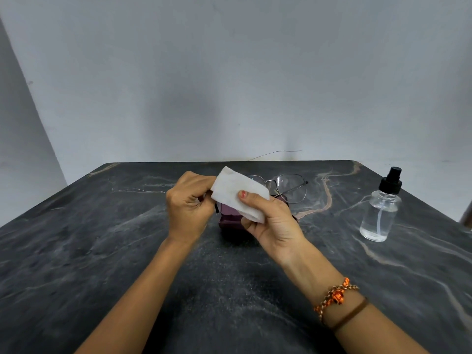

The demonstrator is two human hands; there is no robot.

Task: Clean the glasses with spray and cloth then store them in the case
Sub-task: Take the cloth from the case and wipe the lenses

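Thin metal-framed glasses (291,187) are held up over the middle of the table. My left hand (190,205) grips their left end, with the fingers curled round it. My right hand (270,218) pinches a folded white cloth (237,194) over the left lens, thumb on top; that lens is hidden by the cloth. The right lens shows clear beside my right hand. A dark purple case (229,217) lies on the table under my hands, mostly hidden. A clear spray bottle (380,213) with a black pump top stands upright at the right.
The dark marble table (102,251) runs back to a plain grey wall, its far edge just behind the glasses. A thin wire (275,152) lies along the wall at the table's back edge. My right wrist carries an orange braided band.
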